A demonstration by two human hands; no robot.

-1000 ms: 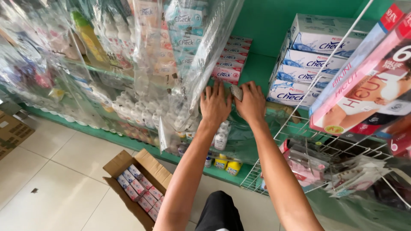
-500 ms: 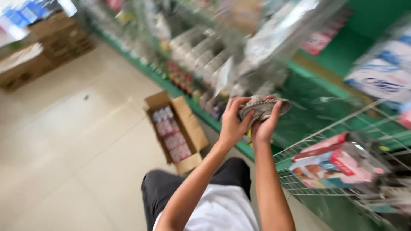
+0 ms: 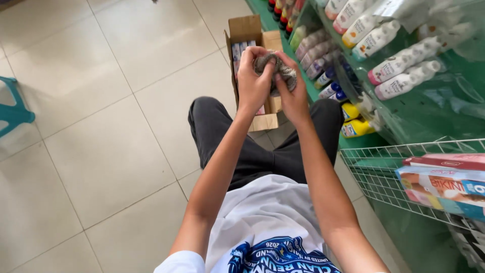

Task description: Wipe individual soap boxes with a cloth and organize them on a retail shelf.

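Above an open cardboard box beside green shelves of bottles, both hands clutch a crumpled cloth.

Pale tiled floor, open cardboard box on it, green shelf of bottles

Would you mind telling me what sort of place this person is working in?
Most likely a small shop. Green shelves hold rows of bottles, a wire rack carries boxed goods, and an open cardboard box of stock sits on the tiled floor.
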